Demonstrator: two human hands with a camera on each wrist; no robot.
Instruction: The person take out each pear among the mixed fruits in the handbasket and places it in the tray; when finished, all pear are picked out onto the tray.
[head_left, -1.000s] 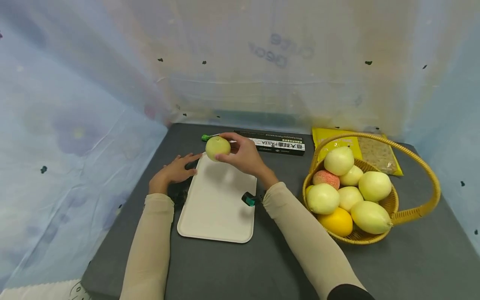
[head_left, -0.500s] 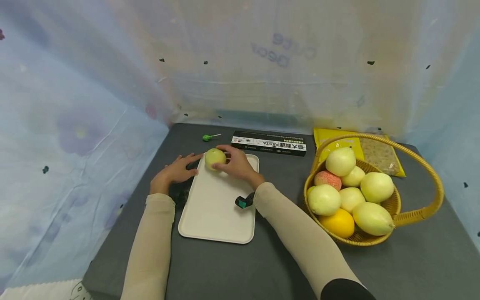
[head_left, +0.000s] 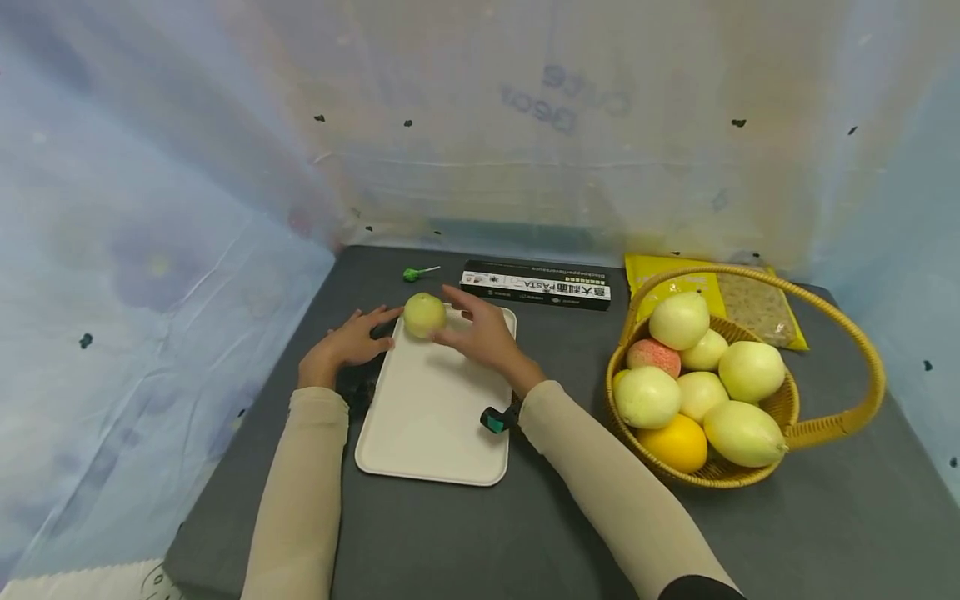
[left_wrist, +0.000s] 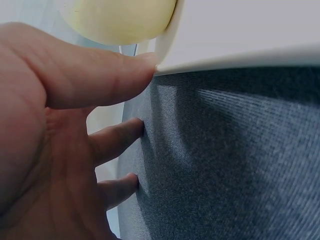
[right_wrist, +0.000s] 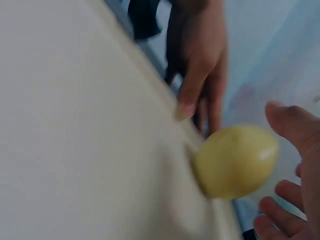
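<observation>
A round, pale yellow-green fruit (head_left: 424,316) sits at the far left corner of the white tray (head_left: 435,408). My right hand (head_left: 486,333) is just to the right of it, thumb and fingers spread apart; the right wrist view has the fruit (right_wrist: 237,162) with a gap between it and those fingers. At the tray's left edge is my left hand (head_left: 352,340), fingers spread. Its thumb (left_wrist: 107,75) touches the tray rim in the left wrist view, while other fingertips reach the dark tabletop.
To the right stands a wicker basket (head_left: 817,430) with a tall handle, holding several pale fruits, an orange (head_left: 677,444) and a reddish fruit (head_left: 654,357). Behind are a black pasta box (head_left: 536,284), a yellow bag (head_left: 671,275) and a green lollipop (head_left: 412,274).
My right hand has lowered the round fruit onto the tray's far left corner, let go and drawn slightly back to the right. The left hand has stayed at the tray's edge.
</observation>
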